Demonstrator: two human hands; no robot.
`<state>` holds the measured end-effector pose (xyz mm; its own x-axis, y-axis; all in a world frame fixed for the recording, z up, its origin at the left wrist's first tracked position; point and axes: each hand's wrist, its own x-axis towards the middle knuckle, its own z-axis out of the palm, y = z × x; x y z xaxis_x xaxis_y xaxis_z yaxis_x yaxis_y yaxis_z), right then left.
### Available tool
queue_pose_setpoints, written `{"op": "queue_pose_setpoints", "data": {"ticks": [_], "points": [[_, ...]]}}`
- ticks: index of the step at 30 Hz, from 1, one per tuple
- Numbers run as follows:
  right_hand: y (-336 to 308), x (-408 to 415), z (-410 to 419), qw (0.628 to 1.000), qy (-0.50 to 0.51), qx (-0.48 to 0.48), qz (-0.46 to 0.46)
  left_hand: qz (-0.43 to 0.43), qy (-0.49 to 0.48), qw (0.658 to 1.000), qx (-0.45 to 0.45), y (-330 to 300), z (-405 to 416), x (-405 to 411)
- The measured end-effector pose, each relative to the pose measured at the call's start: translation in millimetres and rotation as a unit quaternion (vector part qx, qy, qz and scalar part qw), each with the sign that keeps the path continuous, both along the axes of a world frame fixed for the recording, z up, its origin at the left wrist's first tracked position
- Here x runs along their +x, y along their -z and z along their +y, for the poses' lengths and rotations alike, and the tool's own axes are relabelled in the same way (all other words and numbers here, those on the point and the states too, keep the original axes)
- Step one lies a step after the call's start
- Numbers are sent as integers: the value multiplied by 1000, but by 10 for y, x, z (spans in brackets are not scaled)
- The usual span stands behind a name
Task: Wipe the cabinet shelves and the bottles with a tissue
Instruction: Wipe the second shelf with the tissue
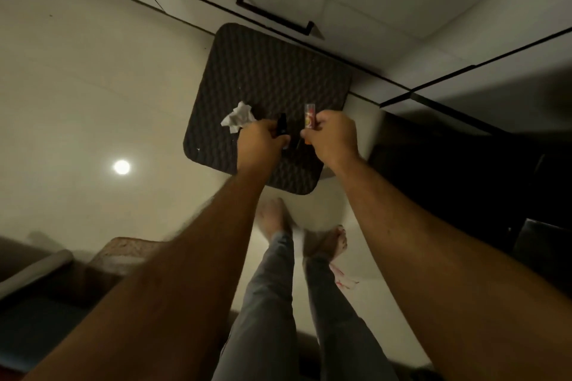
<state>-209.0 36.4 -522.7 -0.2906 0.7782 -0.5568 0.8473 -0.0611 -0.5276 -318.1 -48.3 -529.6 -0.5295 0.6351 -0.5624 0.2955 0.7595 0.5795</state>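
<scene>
Fingers curl round crumpled tissue, slim black bottle.

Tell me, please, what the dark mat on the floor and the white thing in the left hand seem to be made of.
Mat: probably rubber or foam, matte, judging by its embossed bumpy pattern. White thing: thin tissue paper, crumpled and creased, gripped by the left hand.

You hold a white crumpled tissue and a black bottle in one hand, a clear tube with a red and yellow label in the other. Below lies a dark mat with a quilted diamond pattern on the cream floor; your trousers are grey.
</scene>
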Motion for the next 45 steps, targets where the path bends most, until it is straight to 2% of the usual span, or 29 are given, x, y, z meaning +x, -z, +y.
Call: {"op": "queue_pose_setpoints", "data": {"ticks": [5, 13, 21, 25, 29, 31, 33, 36, 39, 45], "points": [[237, -179, 139, 997, -48, 37, -40, 37, -6, 999, -12, 217, 46, 7], [300, -296, 184, 995, -55, 51, -70, 55, -31, 998, -26, 257, 77, 12], [242, -316, 144, 997, -37, 50, -40, 63, -44, 997, -9, 159, -4, 38], [193, -298, 129, 998, -26, 51, -21, 56, -95, 993, 37, 25, -109, 13], [112, -354, 162, 992, -48, 117, -15, 118, -187, 971, 93, -70, -230, -226], [103, -458, 150, 988, -80, 130, 10, 131, -217, 963, 87, -59, -272, -391], [132, -604, 105, 986, -122, 112, 31, 118, -182, 975, 45, 3, -285, -510], [230, -811, -24, 989, -121, 66, 55, 104, -95, 990, -1, 129, -283, -602], [316, -876, -121, 994, -94, 46, 45, 71, -100, 992, -12, 185, -271, -634], [64, -585, -185, 994, -22, -31, 100, 36, -135, 988, 70, -27, -322, -437]]}}
